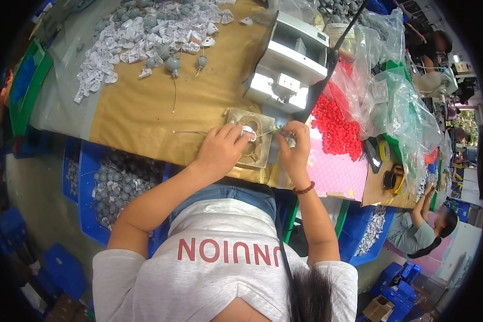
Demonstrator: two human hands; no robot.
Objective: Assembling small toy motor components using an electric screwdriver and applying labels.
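At the table's near edge lies a square tan jig plate [260, 159] with a rounded recess. My left hand [222, 145] reaches over its left side, fingers closed on a small white plastic part [248, 131] at the recess. A thin pale cord [185, 131] sticks out to the left of that hand. My right hand [296, 145], with a beaded bracelet, is closed at the plate's right side. It pinches a small grey piece [287, 135], partly hidden by the fingers. A thin strand [265, 133] runs between the two hands.
White and grey parts [150, 35] are heaped at the back left. A white machine [290, 59] stands behind the plate. Red pieces [335, 126] lie to the right, near plastic bags [402, 107]. Blue bins [94, 214] hang below the table edge. Another person [421, 231] works at far right.
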